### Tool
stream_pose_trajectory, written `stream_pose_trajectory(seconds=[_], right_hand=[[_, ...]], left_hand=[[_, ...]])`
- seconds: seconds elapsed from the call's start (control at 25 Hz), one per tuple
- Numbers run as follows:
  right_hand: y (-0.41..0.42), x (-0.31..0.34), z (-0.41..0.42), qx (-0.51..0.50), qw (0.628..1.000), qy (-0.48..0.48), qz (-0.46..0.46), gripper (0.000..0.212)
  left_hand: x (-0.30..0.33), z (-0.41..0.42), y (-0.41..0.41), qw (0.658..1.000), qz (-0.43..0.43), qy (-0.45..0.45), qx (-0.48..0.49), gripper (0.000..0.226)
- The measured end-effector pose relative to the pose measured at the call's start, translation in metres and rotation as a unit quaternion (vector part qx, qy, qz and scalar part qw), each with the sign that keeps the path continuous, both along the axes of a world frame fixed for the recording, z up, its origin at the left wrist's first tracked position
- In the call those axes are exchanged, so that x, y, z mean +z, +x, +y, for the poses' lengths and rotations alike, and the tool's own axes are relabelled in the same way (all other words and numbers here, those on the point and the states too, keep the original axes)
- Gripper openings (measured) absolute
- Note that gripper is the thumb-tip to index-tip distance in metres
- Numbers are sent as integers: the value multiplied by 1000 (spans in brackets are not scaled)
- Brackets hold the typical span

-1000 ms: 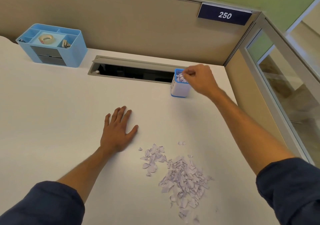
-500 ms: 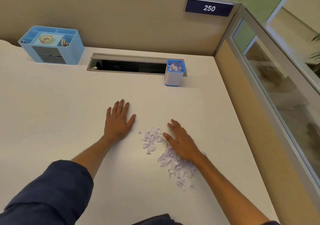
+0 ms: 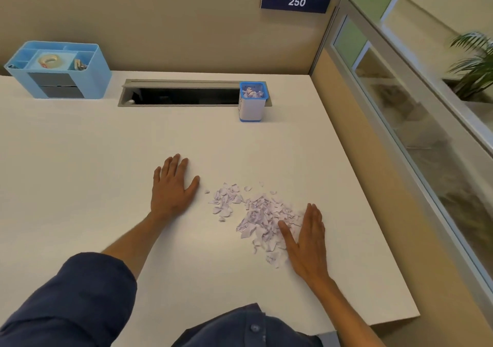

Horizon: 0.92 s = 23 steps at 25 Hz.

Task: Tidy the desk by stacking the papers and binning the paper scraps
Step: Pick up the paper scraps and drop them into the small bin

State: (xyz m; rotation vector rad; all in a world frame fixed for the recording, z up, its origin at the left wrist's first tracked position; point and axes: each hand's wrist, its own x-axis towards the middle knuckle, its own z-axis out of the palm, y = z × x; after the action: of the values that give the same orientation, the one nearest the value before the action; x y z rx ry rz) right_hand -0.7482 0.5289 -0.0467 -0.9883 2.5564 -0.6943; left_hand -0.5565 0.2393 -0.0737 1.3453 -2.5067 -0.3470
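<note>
- Neither hand grips anything: right hand point(image 3: 306, 245) flat, fingers straight and together, its thumb-side edge against the right side of the heap of torn lilac-white paper scraps point(image 3: 262, 218); thumb lies on some scraps.
- Left hand point(image 3: 170, 189) flat, palm down on the white desk top point(image 3: 80, 173), fingers straight, just left of the scraps, not touching them.
- Scraps lie loose on the desk between the two hands, a smaller scatter nearer the left hand, denser heap by the right.
- Small square white bin with blue rim and base point(image 3: 252, 102) stands upright well beyond both hands, at the far side of the desk; filled near the rim with the same lilac scraps.
- Bin sits at the right end of the grey open cable slot point(image 3: 181, 94); slot interior dark.
- Light-blue plastic desk organiser point(image 3: 57, 70) far left of the left hand, against the beige partition: a roll of clear tape in the middle compartment, metal clips in the compartment to its right, two grey drawers in front.
</note>
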Motion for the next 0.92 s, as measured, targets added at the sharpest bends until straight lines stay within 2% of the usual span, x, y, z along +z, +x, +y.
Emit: stream_pose_trajectory(seconds=[0.2,0.36,0.44,0.6,0.92], right_hand=[[24,-4,-37,14,999,8,38,104],[31,1,-58,38,997,-72,-14,95],[35,-1,-52,20,996,-86,-10,95],[49,-5,-33,23,999,0,48,106],[27,27,-53,124,990,56,39,113]], left_hand=[[2,0,0,1000,0,1,-2,71],[1,-1,2,1000,6,-4,-8,70],[0,-1,2,1000,8,-8,-10,69],[-1,-2,1,1000,12,-11,-9,69],[-1,-2,1,1000,15,-5,-7,69]])
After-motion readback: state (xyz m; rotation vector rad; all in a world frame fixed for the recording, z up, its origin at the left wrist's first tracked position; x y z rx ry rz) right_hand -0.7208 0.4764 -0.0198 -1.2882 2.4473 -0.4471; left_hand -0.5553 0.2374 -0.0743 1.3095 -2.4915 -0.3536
